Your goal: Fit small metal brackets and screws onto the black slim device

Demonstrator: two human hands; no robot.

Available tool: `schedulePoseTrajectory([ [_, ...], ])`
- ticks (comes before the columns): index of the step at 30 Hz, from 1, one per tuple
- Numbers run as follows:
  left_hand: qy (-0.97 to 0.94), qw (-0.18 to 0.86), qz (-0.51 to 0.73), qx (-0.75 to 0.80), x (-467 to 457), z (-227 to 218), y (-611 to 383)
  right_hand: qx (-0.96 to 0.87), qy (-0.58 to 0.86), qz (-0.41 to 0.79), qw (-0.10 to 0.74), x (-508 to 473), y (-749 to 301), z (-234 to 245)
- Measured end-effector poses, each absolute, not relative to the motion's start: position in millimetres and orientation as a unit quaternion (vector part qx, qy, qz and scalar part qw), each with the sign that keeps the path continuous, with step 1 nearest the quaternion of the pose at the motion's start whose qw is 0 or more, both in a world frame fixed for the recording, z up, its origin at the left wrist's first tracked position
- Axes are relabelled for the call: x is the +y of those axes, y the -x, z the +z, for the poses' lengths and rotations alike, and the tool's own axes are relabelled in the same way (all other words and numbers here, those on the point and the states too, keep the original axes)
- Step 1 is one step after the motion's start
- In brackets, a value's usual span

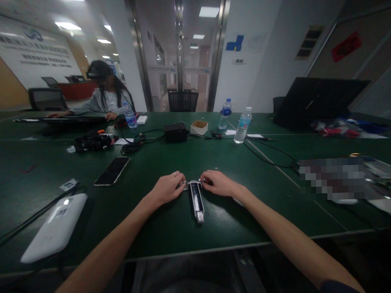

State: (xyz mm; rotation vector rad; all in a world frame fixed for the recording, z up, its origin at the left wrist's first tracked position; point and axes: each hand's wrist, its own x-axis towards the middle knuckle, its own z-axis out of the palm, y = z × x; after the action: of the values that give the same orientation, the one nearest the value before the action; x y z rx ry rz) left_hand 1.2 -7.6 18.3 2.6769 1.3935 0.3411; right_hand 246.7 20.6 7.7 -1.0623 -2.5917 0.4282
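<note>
Green table [186, 236], left hand [167, 188], right hand [217, 183], grips pinching slim black device [197, 200], phone [112, 171] and power bank [55, 228] off left

No lettering legible anywhere. Wall banner [35, 51] at far left carries rows of dark characters and a blue logo, all blurred; blue wall mark [234, 43], red sign [346, 46] and water-bottle label [225, 111] are too small to read. Slim device [196, 200] at centre: markings, if any, indiscernible.

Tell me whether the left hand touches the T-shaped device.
Touching. In the head view, the left hand pinches the T-shaped device at its left end.
</note>
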Motion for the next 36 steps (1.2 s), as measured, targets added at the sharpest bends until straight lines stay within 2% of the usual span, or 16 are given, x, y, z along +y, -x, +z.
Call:
schedulePoseTrajectory([
  [11, -0.889, 0.024, 0.155, 0.431, -10.4, 19.3, -2.1, -0.909, 0.33, 0.102, 0.234, 13.2, -239.5, 12.2],
  [23, -0.888, 0.05, 0.107, 0.445, -3.8, 14.2, 2.0, -0.91, 0.358, 0.113, 0.175, 16.2, -244.9, 13.3],
  [36, -0.881, 0.081, 0.117, 0.451, -3.1, 12.9, 1.2, -0.909, 0.356, 0.124, 0.179, 18.3, -246.0, 9.7],
])
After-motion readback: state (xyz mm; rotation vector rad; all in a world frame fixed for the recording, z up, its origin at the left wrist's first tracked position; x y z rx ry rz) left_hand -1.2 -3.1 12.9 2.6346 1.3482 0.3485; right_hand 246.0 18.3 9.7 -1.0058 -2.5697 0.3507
